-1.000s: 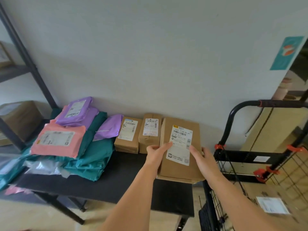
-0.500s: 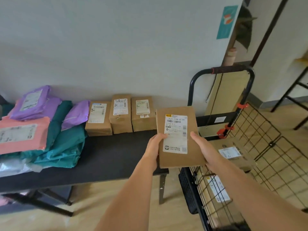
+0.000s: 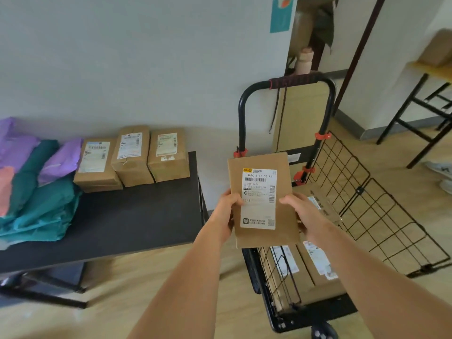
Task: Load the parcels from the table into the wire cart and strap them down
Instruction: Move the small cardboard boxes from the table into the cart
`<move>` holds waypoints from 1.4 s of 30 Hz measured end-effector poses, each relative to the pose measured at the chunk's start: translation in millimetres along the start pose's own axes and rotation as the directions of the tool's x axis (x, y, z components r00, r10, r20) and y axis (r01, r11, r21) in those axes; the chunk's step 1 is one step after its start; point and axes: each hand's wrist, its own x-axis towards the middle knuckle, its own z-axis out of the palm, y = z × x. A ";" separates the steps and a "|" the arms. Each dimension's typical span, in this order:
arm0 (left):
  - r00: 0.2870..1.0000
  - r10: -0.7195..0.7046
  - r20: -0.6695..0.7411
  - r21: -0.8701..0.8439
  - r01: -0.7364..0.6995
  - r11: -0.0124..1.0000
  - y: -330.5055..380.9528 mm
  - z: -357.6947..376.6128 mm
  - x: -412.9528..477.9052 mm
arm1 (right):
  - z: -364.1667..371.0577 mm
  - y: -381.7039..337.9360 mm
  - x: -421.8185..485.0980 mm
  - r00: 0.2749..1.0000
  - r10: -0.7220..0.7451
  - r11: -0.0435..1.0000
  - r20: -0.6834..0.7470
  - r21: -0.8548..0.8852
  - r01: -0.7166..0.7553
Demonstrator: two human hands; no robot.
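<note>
Your left hand (image 3: 226, 211) and right hand (image 3: 302, 214) each clamp a side edge of the brown parcel (image 3: 263, 199), held over the wire cart (image 3: 242, 118). Wood floor (image 3: 146, 277) below. Label reads "902C 1148-00 A9". Left, on the black table (image 3: 137, 216): three labelled boxes (image 3: 132, 157) and teal and purple mailers (image 3: 41, 204), against a pale wall.

The parcel (image 3: 259, 161) I hold is plain brown, its label (image 3: 258, 211) white with black barcodes. Left, the black table (image 3: 137, 216) carries purple, teal and pink mailers (image 3: 41, 211). Right, the wire cart (image 3: 359, 190) is a black grid with red clips (image 3: 322, 136).
</note>
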 end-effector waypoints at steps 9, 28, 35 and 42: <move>0.999 -0.047 -0.026 -0.015 0.046 0.999 -32.2 137.2 45.7 | -149.6 4.0 49.4 0.997 0.034 0.999 0.072 0.004 -0.034; 0.908 -0.408 -0.097 0.051 0.414 0.909 -186.7 294.4 192.4 | -314.1 105.5 194.4 0.956 0.271 0.942 -0.110 -0.172 -0.287; 0.861 -0.467 -0.203 0.230 0.506 0.831 -256.0 294.8 224.6 | -316.6 176.1 234.3 0.914 0.369 0.858 -0.168 -0.317 -0.405; 0.815 -0.491 -0.307 0.401 0.579 0.710 -297.4 293.7 241.8 | -314.4 218.9 250.8 0.878 0.436 0.773 -0.200 -0.417 -0.478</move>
